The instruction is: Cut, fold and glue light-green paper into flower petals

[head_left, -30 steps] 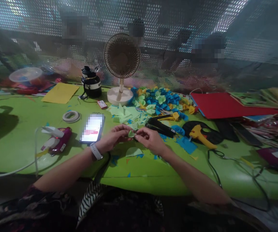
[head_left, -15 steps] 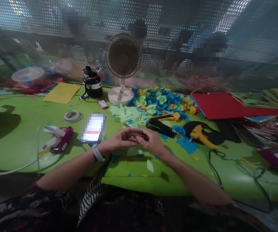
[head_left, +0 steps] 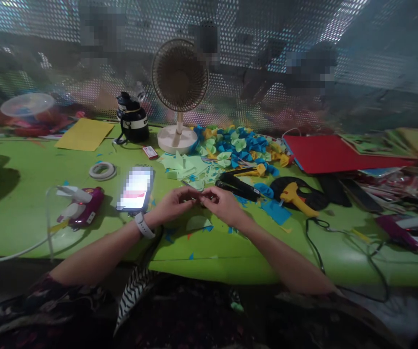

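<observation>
My left hand [head_left: 174, 204] and my right hand [head_left: 223, 206] meet at the fingertips above the near part of the green table. Both are closed in a pinch. Whatever lies between the fingers, if anything, is too small or hidden to make out. Just beneath them is a pale green paper piece [head_left: 198, 223] among small blue scraps. Beyond my fingers spreads a pile of light green paper cutouts [head_left: 185, 167]. Close to my right hand lies a black stapler [head_left: 239, 189]. A lit phone [head_left: 135, 190] rests beside my left wrist, which wears a white watch [head_left: 144, 226].
Behind stand a fan [head_left: 179, 77] and a black jug [head_left: 133, 121]. Blue, yellow and green paper flowers [head_left: 243, 143] are heaped right of the fan. A yellow glue gun [head_left: 298, 199] with its cord, red sheets [head_left: 339, 154], a tape roll [head_left: 102, 170] and a purple power strip [head_left: 87, 208] lie around.
A pale green paper piece that was in the air below my hands has dropped away from there. My fingertips have drawn closer together. The whole view has shifted slightly.
</observation>
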Available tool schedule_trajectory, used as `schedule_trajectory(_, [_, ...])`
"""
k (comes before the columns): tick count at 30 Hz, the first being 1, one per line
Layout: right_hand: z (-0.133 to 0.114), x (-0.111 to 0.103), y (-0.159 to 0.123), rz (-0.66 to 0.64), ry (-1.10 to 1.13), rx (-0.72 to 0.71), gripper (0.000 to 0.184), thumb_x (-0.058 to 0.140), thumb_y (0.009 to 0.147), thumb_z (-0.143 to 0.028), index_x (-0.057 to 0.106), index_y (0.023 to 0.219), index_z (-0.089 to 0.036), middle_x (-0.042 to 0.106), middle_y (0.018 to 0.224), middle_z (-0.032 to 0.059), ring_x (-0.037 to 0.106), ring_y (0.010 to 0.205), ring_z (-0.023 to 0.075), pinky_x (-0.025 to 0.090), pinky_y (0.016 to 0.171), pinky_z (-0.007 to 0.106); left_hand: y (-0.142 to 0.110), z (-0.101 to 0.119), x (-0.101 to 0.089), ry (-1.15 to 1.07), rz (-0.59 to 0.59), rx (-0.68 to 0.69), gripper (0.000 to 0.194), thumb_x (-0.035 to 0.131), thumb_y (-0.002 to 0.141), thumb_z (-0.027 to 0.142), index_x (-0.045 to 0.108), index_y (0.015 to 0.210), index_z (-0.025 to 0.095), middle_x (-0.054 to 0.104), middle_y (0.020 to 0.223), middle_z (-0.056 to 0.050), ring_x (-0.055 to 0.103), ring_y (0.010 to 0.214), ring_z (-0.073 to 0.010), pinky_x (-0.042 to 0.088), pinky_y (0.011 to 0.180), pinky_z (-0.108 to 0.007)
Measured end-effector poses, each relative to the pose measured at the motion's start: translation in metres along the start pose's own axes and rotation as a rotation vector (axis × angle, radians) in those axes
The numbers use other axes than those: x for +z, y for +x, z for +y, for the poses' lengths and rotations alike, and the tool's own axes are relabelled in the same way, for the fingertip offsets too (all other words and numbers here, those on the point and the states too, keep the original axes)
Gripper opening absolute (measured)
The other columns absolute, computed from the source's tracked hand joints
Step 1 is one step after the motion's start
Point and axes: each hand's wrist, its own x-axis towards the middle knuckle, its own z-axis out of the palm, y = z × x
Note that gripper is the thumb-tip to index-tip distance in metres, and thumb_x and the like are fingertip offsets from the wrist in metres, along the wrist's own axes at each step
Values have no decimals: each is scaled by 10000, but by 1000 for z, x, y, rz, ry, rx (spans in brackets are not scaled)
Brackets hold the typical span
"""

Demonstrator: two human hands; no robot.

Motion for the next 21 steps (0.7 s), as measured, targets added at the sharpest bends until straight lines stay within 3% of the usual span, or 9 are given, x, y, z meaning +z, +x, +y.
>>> schedule_trajectory(6, [0, -20, 3, -34, -15, 17, 189, 575, 800, -343, 651, 784, -170, 645, 678, 19, 528, 571, 127, 395, 558, 250, 1, 12, -5, 139, 160, -26, 275, 693, 756, 301, 692, 983, 145, 717, 883, -82, 642, 692, -139, 486, 595, -224])
schedule_trajectory(11, [2, -34, 7, 49, -101, 21, 157, 562, 802, -306, 642, 771, -174, 660, 726, 25, 540, 607, 133, 403, 591, 253, 6, 18, -17, 159, 451, 0, 307, 641, 777, 358, 643, 1005, 151, 700, 884, -64, 650, 709, -147, 460, 542, -214])
schedule_trajectory(16, [7, -32, 10, 50, -224, -2, 106, 571, 808, -251, 643, 779, -179, 680, 777, 33, 560, 655, 145, 393, 619, 252, 14, 9, -31, 384, 542, 52, 252, 597, 781, 284, 635, 994, 155, 686, 898, -70, 639, 809, -173, 485, 618, -252])
schedule_trajectory(21, [9, -26, 10, 11, -332, -37, 117, 581, 834, -254, 646, 781, -173, 672, 827, 49, 561, 693, 150, 366, 615, 247, 18, -1, -45, 539, 627, 185, 321, 531, 790, 191, 600, 1103, 175, 637, 1127, -103, 609, 1026, -211, 514, 826, -346])
